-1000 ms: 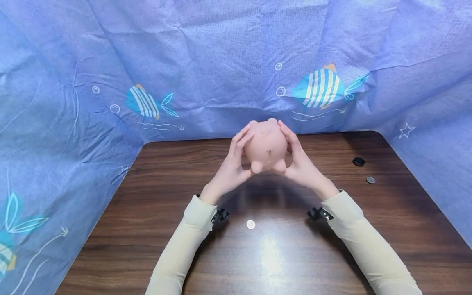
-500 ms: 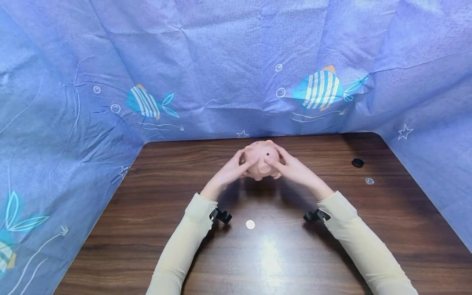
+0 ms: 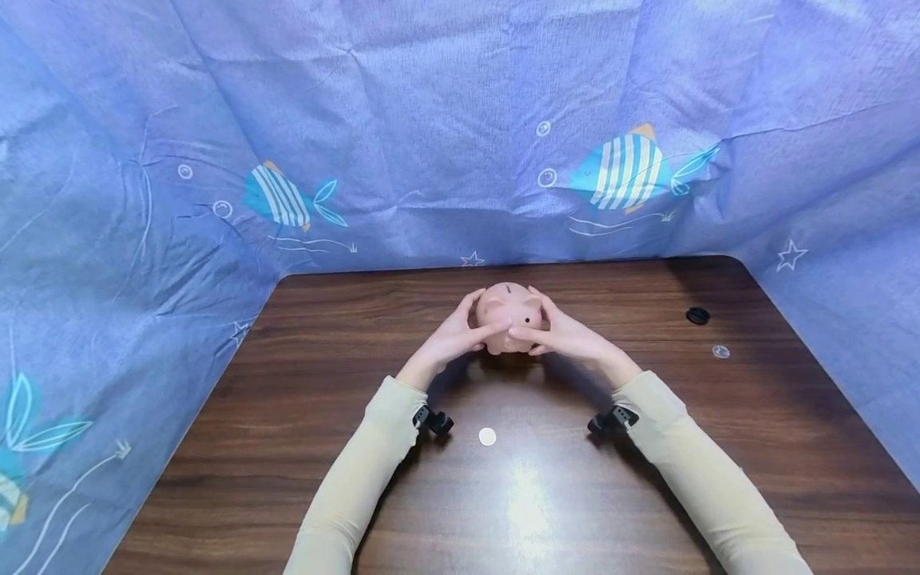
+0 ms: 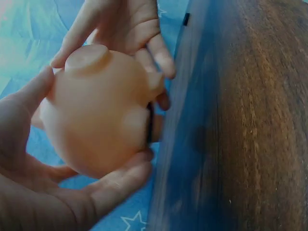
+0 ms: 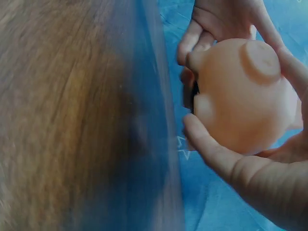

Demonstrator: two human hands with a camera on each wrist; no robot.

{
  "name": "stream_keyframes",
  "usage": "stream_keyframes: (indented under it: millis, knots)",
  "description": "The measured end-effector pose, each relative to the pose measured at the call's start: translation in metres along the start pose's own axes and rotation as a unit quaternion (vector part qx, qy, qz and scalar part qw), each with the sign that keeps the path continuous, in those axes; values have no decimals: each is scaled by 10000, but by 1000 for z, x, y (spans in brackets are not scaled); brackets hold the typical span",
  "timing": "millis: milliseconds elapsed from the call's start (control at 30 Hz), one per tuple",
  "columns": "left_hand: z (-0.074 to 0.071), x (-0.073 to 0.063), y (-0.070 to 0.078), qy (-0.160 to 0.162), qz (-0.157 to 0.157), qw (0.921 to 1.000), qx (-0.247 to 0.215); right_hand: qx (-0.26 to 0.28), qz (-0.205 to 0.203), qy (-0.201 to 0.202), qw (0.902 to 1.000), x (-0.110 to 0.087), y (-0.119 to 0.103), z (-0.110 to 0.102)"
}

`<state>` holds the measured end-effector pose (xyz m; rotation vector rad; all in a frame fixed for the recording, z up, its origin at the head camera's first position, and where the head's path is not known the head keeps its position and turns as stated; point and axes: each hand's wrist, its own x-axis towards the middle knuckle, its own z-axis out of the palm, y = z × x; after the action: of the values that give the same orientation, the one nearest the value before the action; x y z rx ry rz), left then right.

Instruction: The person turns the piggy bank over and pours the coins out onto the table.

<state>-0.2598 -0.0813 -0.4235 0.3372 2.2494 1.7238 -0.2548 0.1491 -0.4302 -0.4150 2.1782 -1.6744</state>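
A pink piggy bank [image 3: 509, 298] is between my two hands near the table's far edge, its snout side towards me and a coin slot on top. My left hand [image 3: 451, 335] grips its left side, thumb across the front. On the other side my right hand [image 3: 575, 334] does the same. Both wrist views show the piggy bank [image 4: 96, 115] with the round snout and stubby feet, fingers curled about its body [image 5: 236, 101]. A dark patch shows on its underside between the feet. Whether the feet touch the table I cannot tell.
A silvery coin [image 3: 487, 437] lies on the brown wooden table [image 3: 302, 447] between my forearms. Further right are another coin [image 3: 721, 351] and a small black round piece [image 3: 697, 315]. Blue fish-print cloth [image 3: 431, 120] hangs behind and beside the table.
The piggy bank has come down from a raised, tipped pose with its underside showing. It has turned upright, slot up, and both hands have lowered with it.
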Motion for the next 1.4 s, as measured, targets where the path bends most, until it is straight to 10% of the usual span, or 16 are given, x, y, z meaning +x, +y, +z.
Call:
stream_keyframes:
  millis: [233,333,433,567,700,933,1033,1133,1233,1300,1400]
  knots:
    - [-1,-19,30,708,2257,9704,480,-107,-1655,771,9831,-20,-32,1]
    - [-2,-28,42,777,2724,9577,504,75,-2179,805,9726,-26,-43,4]
    - [-2,-24,36,611,2381,9687,358,16,-1813,779,9803,-23,-40,4]
    - [-1,-9,12,119,1009,9948,-5,26,-534,488,9974,-9,-19,3]
    - [0,-2,-1,-210,184,9994,-212,438,80,261,9987,-1,-5,5]
    - [1,-5,6,53,801,9966,-205,31,-767,747,9943,-7,-11,7]
    - [1,-16,20,286,2133,9766,27,-205,-2126,1125,9704,-15,-22,9]
    - [-2,-32,40,470,3679,9262,676,-322,-3618,1239,9234,-26,-37,11]
    - [-7,-42,54,478,4452,8854,1247,-519,-4348,1213,8908,-33,-45,11]
    - [-8,-40,53,323,4290,8940,1251,-649,-4170,1264,8977,-31,-43,12]
    - [-8,-30,40,33,3147,9465,710,-613,-3019,1161,9443,-23,-30,13]
